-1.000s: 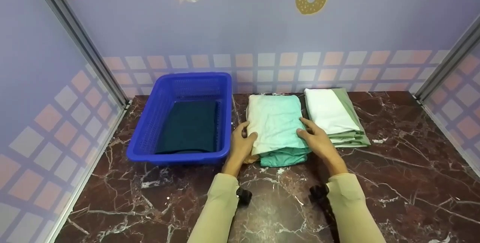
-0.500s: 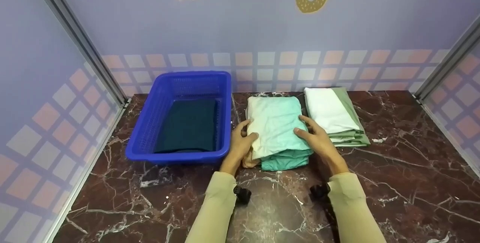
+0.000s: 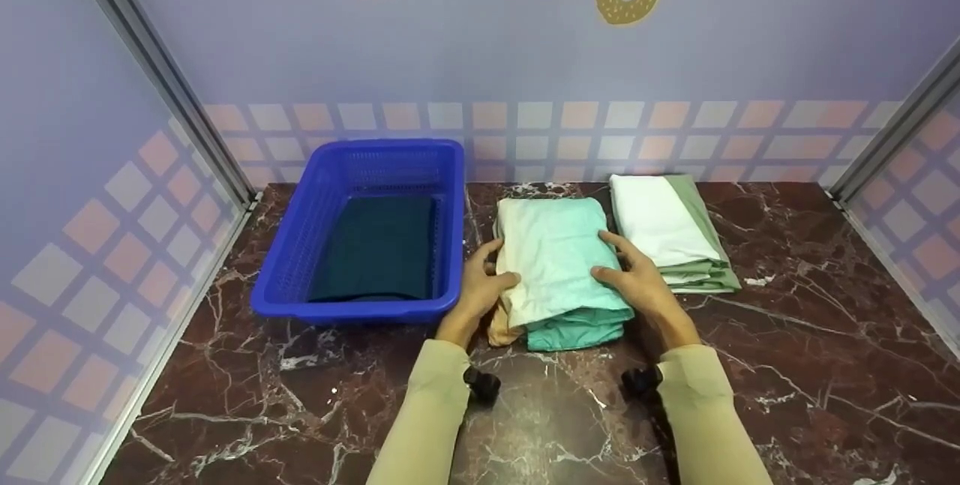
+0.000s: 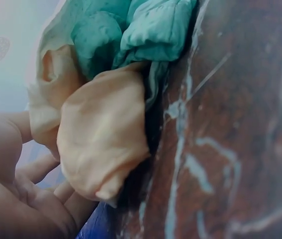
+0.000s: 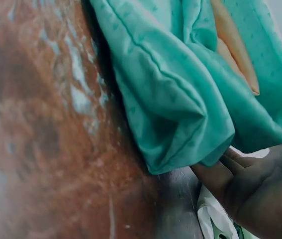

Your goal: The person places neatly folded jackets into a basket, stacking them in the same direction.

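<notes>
A folded cloth, fading from cream to turquoise, lies on the table between my two hands. My left hand holds its left edge, thumb on top and fingers along the side. On the opposite edge, my right hand grips it the same way. In the left wrist view, peach folds hang loosely below the teal layers, near the left fingers. The right wrist view has the teal folds close up, with the right fingers partly hidden behind and under them.
At left stands a blue plastic basket with a dark green folded cloth inside. A white-and-green folded cloth lies just right of my right hand. The dark red marble tabletop meets a patterned wall behind.
The turquoise cloth has slid a little toward me along the table, its near folds now lower in view. Both hands keep hold of its sides. The basket and white-and-green cloth stay put.
</notes>
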The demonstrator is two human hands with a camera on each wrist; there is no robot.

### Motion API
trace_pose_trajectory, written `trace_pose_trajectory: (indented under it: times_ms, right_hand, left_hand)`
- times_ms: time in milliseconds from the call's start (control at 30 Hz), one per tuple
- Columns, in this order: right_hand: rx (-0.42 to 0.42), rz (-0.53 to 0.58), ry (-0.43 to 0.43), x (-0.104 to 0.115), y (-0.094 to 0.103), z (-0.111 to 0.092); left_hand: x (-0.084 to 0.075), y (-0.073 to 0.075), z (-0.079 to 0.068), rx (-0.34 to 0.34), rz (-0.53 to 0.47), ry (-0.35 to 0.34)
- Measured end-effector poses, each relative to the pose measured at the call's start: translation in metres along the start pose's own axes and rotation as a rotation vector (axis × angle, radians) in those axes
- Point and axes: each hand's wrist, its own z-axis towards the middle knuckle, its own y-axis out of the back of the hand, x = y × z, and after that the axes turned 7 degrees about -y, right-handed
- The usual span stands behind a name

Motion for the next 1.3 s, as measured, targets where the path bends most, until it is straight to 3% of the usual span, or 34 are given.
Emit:
trace_pose_trajectory:
  times_ms: [267, 633, 833, 1000, 1300]
  right_hand:
    - [-0.018, 0.016, 0.041, -0.028, -0.002, 0.015]
    - [0.013, 0.068, -0.039, -0.029, -0.004, 0.014]
    - [-0.002, 0.098, -0.015, -0.029, -0.004, 0.014]
    - [-0.006, 0.108, 0.03, -0.029, -0.002, 0.015]
    - [-0.023, 0.064, 0.095, -0.017, 0.003, 0.007]
  left_hand:
    - [0.003, -0.001, 0.001, 0.021, 0.008, 0.039]
    - [0.001, -0.002, 0.001, 0.059, -0.018, 0.026]
    - [0.003, -0.004, 0.001, 0.078, 0.002, 0.015]
    - [0.002, -0.006, 0.001, 0.072, 0.058, -0.027]
    - [0.0, -0.01, 0.002, 0.073, 0.017, -0.144]
